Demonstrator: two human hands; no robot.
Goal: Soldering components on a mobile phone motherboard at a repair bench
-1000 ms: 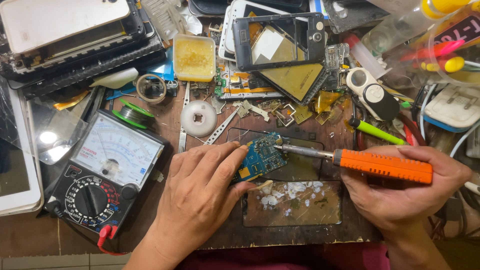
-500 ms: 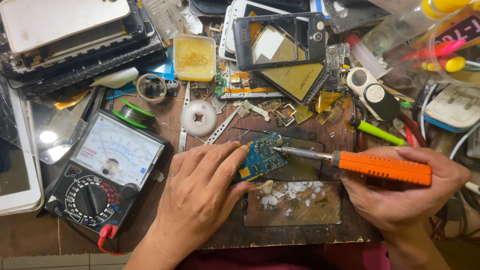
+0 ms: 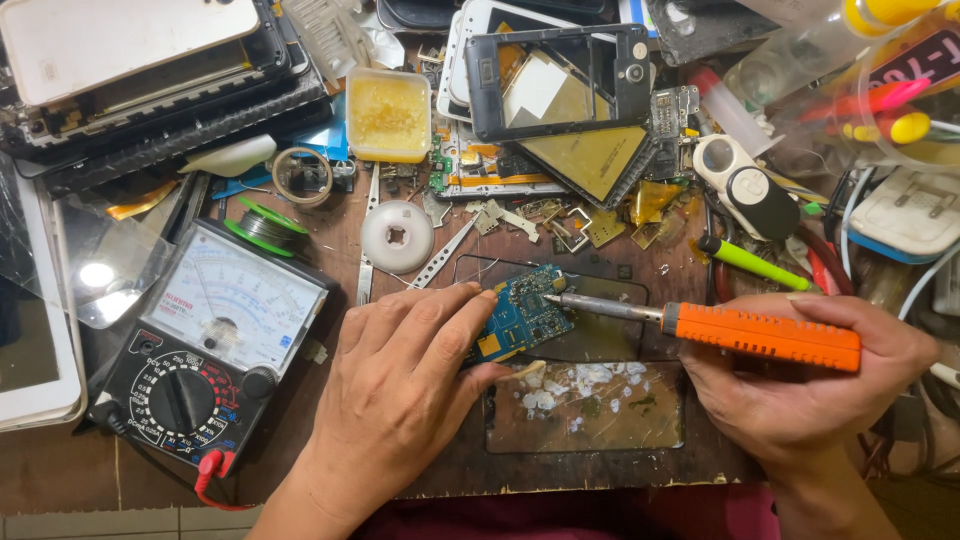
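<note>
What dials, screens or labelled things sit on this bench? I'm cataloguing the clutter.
Analogue multimeter: front left, beside the left hand; black case, white needle dial, round selector knob.
Phone frame: top centre, dark rectangular frame, glass reflecting.
White tablet: left edge, only partly in view.
Labelled clear container: top right, dark label, holding coloured pens.

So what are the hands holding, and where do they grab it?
The right hand grips the soldering iron by its orange handle. The left hand pins the small blue circuit board by its edge.
</note>
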